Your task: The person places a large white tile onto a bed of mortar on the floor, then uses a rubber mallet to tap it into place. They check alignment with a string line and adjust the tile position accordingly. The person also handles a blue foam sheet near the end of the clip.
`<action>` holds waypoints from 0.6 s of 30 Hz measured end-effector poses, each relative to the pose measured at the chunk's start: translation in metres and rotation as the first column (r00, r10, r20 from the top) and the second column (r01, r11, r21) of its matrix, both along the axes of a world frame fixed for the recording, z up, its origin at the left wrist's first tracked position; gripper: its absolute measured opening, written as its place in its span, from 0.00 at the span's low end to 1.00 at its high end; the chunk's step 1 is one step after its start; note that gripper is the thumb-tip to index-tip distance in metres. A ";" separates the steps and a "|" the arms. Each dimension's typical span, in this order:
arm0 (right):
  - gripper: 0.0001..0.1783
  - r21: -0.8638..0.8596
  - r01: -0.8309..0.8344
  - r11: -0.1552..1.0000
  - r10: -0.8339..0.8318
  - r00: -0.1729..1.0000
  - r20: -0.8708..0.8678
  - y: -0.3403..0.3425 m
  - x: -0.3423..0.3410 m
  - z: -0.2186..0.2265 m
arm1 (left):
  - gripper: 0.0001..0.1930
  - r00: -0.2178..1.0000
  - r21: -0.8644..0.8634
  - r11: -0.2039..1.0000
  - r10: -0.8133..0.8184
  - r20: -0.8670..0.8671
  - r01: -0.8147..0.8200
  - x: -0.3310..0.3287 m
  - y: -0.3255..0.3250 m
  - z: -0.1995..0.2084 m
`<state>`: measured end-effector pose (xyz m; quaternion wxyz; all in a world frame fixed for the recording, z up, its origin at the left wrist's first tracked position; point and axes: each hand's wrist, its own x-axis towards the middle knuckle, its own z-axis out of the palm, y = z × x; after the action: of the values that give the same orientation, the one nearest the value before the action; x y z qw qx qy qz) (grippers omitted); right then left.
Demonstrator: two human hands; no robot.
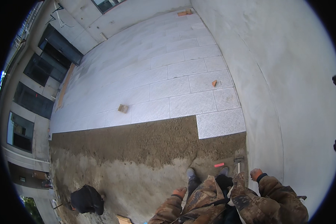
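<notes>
Laying of pale paving slabs over a bed of damp grey-brown mortar (145, 142), as I see it from within the room. The foremost slab (220, 123) lies at the right end, close beside the plastered wall (267, 115); its back edge adjoins the finished paving (149, 80), and mortar borders its left and front edges. The worker's left hand (180, 192) hangs low before the body, its fingers apparently curled; whether they close on anything I cannot tell. The right hand (255, 174) is raised near the wall, fingers seemingly bent inward; their grip, too, is too small to make out. A hammer-like tool (238, 159) and a red object (219, 164) lie on the ground just beyond the feet, well placed for reach. Good practice, in my judgement: rake the lumpy mortar level before the next slab, keep shoes (190, 172) off the bed, align each new joint with the foremost slab's edge, lower the slab flat rather than corner first, and tap it evenly from the middle outward, since a hollow underneath could let it rock or crack.
</notes>
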<state>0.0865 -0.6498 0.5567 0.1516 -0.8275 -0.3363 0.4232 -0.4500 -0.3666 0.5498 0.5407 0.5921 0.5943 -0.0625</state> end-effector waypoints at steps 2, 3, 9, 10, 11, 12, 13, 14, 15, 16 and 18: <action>0.18 -0.100 0.014 0.995 -0.016 1.000 -0.013 0.005 -0.007 -0.001 | 0.18 0.999 -0.058 0.998 -0.030 -0.016 0.029 -0.003 0.008 -0.002; 0.18 -0.026 -0.099 0.995 0.101 0.993 0.058 0.011 -0.011 0.001 | 0.18 0.998 -0.046 0.997 -0.059 -0.007 0.058 -0.005 0.012 -0.004; 0.16 -0.089 0.104 0.991 -0.107 0.994 -0.022 0.069 -0.077 0.055 | 0.18 0.990 -0.079 0.990 -0.122 -0.068 0.117 -0.052 0.074 -0.017; 0.15 -0.064 0.049 0.997 -0.050 0.999 -0.013 0.084 -0.090 0.058 | 0.18 0.990 -0.087 0.992 -0.104 -0.098 0.096 -0.068 0.087 -0.018; 0.15 -0.080 0.020 0.997 -0.022 1.000 -0.017 0.097 -0.101 0.060 | 0.18 0.989 -0.099 0.993 -0.075 -0.129 0.062 -0.085 0.101 -0.021; 0.15 -0.041 0.010 0.999 -0.011 1.000 -0.025 0.110 -0.111 0.059 | 0.18 0.991 -0.094 0.995 -0.042 -0.126 0.030 -0.101 0.114 -0.024; 0.15 -0.040 0.031 0.999 -0.033 0.998 -0.049 0.123 -0.122 0.057 | 0.17 0.992 -0.093 0.996 0.000 -0.126 -0.012 -0.116 0.126 -0.027; 0.15 -0.106 0.104 0.989 -0.113 0.990 -0.084 0.132 -0.131 0.057 | 0.17 0.993 -0.017 0.999 0.030 -0.117 -0.032 -0.133 0.135 -0.029; 0.15 0.005 0.022 1.000 -0.022 0.997 -0.070 0.142 -0.138 0.058 | 0.17 0.984 0.006 0.999 0.049 -0.173 -0.048 -0.149 0.143 -0.030; 0.16 0.047 -0.003 0.999 0.006 0.998 -0.068 0.152 -0.144 0.059 | 0.16 0.988 0.029 0.992 0.123 -0.091 -0.120 -0.165 0.148 -0.029; 0.16 0.113 -0.061 0.992 0.066 0.997 -0.040 0.171 -0.154 0.062 | 0.14 0.960 -0.075 0.964 0.245 -0.137 -0.257 -0.192 0.160 -0.026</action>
<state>-0.0678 -0.4789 0.6183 0.1916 -0.7971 -0.3823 0.4264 -0.6425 -0.2067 0.5233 0.5322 0.4811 0.6942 -0.0581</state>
